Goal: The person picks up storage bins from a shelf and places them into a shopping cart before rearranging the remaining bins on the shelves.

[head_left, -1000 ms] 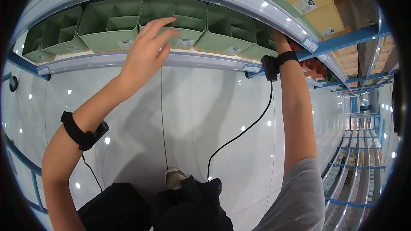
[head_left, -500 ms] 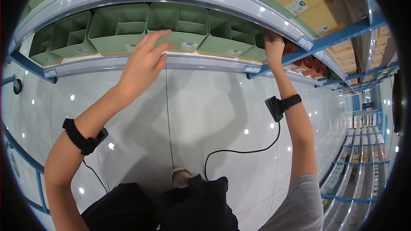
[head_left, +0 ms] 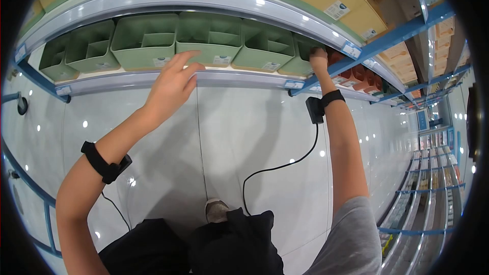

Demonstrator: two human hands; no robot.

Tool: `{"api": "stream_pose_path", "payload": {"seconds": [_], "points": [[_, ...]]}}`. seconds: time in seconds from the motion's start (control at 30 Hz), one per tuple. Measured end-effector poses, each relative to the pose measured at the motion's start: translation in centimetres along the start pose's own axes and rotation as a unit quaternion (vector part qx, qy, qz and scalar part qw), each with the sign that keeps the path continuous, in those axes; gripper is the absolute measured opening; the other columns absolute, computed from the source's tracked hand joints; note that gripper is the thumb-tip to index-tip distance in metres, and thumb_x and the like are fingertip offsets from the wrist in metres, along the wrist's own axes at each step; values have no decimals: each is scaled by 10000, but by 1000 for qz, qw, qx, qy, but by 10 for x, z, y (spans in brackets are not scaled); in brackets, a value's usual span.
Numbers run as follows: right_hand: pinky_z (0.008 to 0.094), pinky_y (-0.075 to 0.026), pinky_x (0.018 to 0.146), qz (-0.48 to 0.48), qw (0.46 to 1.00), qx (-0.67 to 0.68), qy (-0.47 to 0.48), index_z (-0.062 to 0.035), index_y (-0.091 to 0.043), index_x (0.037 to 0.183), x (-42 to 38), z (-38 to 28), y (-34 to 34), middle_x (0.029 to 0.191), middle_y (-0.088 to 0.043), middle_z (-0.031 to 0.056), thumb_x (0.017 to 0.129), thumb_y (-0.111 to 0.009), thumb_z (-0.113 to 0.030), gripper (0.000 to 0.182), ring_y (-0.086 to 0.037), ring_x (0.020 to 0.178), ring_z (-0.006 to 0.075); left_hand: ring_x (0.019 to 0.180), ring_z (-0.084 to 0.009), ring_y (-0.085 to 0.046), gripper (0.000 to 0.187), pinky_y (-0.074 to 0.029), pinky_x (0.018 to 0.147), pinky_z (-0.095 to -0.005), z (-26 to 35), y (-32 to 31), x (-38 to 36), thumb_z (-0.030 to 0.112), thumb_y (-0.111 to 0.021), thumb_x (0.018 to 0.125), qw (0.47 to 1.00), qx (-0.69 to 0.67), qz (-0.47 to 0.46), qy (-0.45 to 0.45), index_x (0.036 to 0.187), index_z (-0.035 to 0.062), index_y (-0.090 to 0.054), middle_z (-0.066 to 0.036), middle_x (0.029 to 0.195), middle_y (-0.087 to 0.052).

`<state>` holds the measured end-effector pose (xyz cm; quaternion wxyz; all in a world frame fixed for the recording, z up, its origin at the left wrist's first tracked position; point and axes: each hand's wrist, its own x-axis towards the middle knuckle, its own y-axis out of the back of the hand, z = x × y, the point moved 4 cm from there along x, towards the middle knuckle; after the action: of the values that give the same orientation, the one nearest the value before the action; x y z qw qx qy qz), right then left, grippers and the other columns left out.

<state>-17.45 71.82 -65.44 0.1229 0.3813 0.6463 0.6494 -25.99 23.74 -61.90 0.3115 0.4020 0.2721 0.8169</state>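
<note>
Several green divided bins [head_left: 144, 58] stand in a row on the low shelf. My left hand [head_left: 174, 82] is in front of the middle bins, its fingers apart and nothing in it. At the row's right end, my right hand [head_left: 319, 61] reaches to the last green bin [head_left: 299, 63], beside the blue shelf post. Its fingertips are in shadow at that bin's rim, so their grip is hidden. Each forearm wears a black strap with a small device and a cable.
Above is a shelf with yellow and green boxes [head_left: 326, 0]. Reddish bins [head_left: 356, 75] stand right of the blue post [head_left: 377, 40]. A blue-framed rack [head_left: 430, 191] is at the lower right, and a blue rail [head_left: 25, 175] at the left.
The shelf sits slightly lower in view. My right forearm has come forward and left, with the hand still at the end bin. My left hand has shifted slightly down, staying open.
</note>
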Motion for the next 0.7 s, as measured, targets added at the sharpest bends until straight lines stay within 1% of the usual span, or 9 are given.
{"api": "stream_pose_path", "payload": {"seconds": [0.03, 0.07, 0.17, 0.23, 0.3, 0.37, 0.43, 0.57, 0.7], "points": [[454, -485, 813, 16, 1000, 21, -15, -77, -664, 927, -4, -1, 1, 933, -622, 230, 737, -520, -119, 242, -592, 892, 405, 1140, -302, -439, 170, -396, 917, -374, 0, 1, -2, -3, -530, 813, 1000, 4, -2, -1, 973, 33, -576, -97, 1245, -471], [469, -492, 759, 34, 999, 28, 27, -42, -655, 863, -7, -4, 2, 875, -626, 237, 760, -527, -126, 184, -602, 832, 407, 1142, -302, -436, 169, -393, 919, -374, -2, 2, -4, 0, -529, 814, 1000, 1, -5, 5, 973, 32, -575, -99, 1241, -471], [482, -487, 696, 177, 983, 38, -11, -11, -633, 792, -37, -52, 41, 806, -623, 235, 797, -532, -165, 185, -601, 759, 410, 1138, -303, -434, 166, -387, 921, -374, -9, 9, -4, 6, -528, 816, 1000, -4, -7, 24, 973, 29, -574, -105, 1226, -472], [466, -476, 636, 230, 956, 110, 144, 3, -620, 757, -56, -100, 49, 746, -611, 225, 807, -555, -194, 213, -596, 702, 397, 1122, -304, -439, 165, -384, 918, -373, -14, 13, -6, 8, -528, 816, 999, -6, 0, 44, 973, 29, -574, -109, 1208, -475], [426, -475, 640, 72, 948, 256, 177, -20, -651, 787, -80, -170, 60, 753, -621, 193, 788, -583, -197, 189, -604, 703, 364, 1098, -304, -447, 163, -386, 907, -375, -21, 10, -9, 12, -530, 814, 999, -4, 4, 49, 969, 32, -574, -111, 1183, -479], [420, -479, 653, -12, 946, 232, 228, -13, -644, 785, -92, -236, 54, 743, -616, 198, 781, -599, -235, 227, -603, 713, 359, 1077, -303, -454, 161, -389, 897, -377, -25, 6, -13, 14, -532, 811, 999, -1, 6, 48, 965, 35, -574, -112, 1163, -482], [420, -502, 689, -7, 958, 133, 253, -28, -635, 783, -99, -286, 39, 796, -636, 181, 776, -625, -322, 294, -620, 761, 354, 1059, -301, -460, 159, -392, 888, -378, -24, 3, -17, 16, -534, 809, 999, 3, 6, 43, 961, 38, -573, -113, 1146, -485], [399, -521, 738, -161, 979, 113, 51, -36, -650, 820, -94, -335, -2, 905, -644, 201, 758, -609, -197, 178, -631, 880, 337, 1035, -301, -472, 162, -405, 870, -380, -18, 11, -28, 14, -536, 804, 999, 16, -21, 30, 960, 41, -569, -109, 1128, -491], [404, -525, 737, -102, 987, 122, 30, -34, -654, 844, -94, -335, 5, 935, -643, 202, 717, -597, -127, 167, -631, 889, 343, 1011, -301, -484, 167, -419, 850, -377, -23, 33, -41, 12, -538, 800, 999, 28, -20, 29, 962, 41, -567, -104, 1097, -499]]}}
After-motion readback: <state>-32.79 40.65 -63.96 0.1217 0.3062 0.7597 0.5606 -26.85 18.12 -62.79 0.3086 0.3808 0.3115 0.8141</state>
